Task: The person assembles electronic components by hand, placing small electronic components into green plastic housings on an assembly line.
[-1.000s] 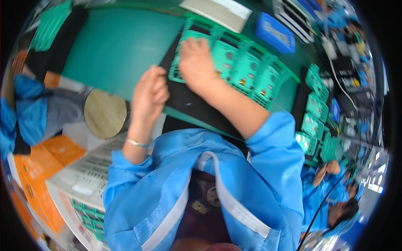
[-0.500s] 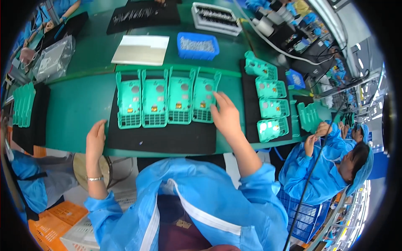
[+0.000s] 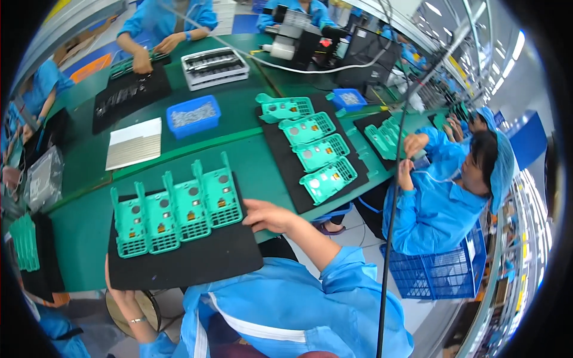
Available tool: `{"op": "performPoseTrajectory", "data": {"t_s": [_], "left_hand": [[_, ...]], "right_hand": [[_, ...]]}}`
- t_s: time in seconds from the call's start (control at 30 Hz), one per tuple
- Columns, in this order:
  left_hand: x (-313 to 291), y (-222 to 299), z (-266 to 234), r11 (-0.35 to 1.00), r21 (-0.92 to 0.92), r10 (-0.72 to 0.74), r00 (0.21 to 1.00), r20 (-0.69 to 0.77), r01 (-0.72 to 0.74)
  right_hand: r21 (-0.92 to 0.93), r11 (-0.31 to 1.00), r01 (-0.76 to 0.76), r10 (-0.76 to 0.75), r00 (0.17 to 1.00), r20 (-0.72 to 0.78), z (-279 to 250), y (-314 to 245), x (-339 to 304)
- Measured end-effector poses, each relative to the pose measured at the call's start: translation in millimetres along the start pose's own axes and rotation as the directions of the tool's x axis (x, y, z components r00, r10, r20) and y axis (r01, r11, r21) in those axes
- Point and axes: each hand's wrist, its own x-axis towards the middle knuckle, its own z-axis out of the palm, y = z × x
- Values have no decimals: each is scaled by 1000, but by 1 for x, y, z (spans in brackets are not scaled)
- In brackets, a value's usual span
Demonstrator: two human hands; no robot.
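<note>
A black mat (image 3: 197,262) lies at the front of the green bench, its near edge reaching over the bench edge. Several green plastic housings (image 3: 192,209) stand side by side on it, each with a grid of openings at its near end and a long arm at the far end. My left hand (image 3: 121,296) holds the mat's near left edge, its fingers partly hidden by the mat. At the right edge, beside the rightmost housing, my right hand (image 3: 268,216) grips the mat with its fingers bent against it.
To the right, another black mat (image 3: 280,158) bears several green housings (image 3: 315,152). Farther back are a blue bin (image 3: 194,116) of small parts, a flat pale stack (image 3: 136,143) and a white tray (image 3: 215,67). A co-worker (image 3: 444,191) sits at the right.
The view has swung to the right. My left hand has come onto the mat's left edge, and my right hand has gone from the rightmost housing to the mat's right edge.
</note>
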Motion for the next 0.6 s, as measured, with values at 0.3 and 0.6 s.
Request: {"op": "performPoseTrajectory", "data": {"t_s": [0.3,0.6], "left_hand": [[-9,-53,32,996,-87,-44,983,-178,29],[14,-28,139,994,20,105,967,-230,-103]], "right_hand": [[135,981,143,-155,984,88,24,23,-10],[140,873,468,-450,881,-144,20,-2,-77]]}}
